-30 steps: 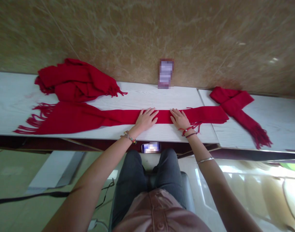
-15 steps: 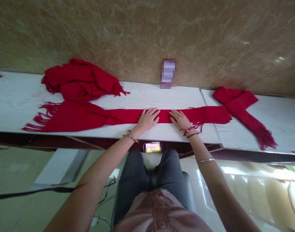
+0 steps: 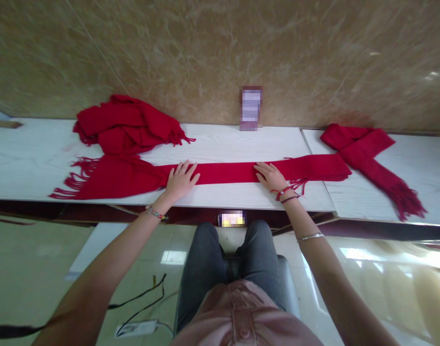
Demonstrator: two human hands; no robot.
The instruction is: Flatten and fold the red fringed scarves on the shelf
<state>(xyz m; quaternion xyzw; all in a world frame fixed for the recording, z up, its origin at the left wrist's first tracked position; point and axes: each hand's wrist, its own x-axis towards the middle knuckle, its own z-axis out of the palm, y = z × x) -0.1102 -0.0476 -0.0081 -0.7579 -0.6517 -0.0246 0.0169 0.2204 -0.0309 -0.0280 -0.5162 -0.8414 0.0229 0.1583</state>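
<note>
- Left hand (image 3: 182, 179): flat, fingers apart, upon our long red scarf (image 3: 227, 173).
- Right hand (image 3: 271, 178): likewise flat, unclenched, farther along it.
- Said scarf: lengthwise on our white table (image 3: 234, 196).
- Bunched red scarf (image 3: 128, 126): beyond, to our left, near the wall (image 3: 212, 57).

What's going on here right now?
A person's left hand and right hand rest on a long red scarf laid across a white table. Its fringed left end spreads wide. A bunched red scarf lies behind that end; a crossed-over red scarf lies by the other.
</note>
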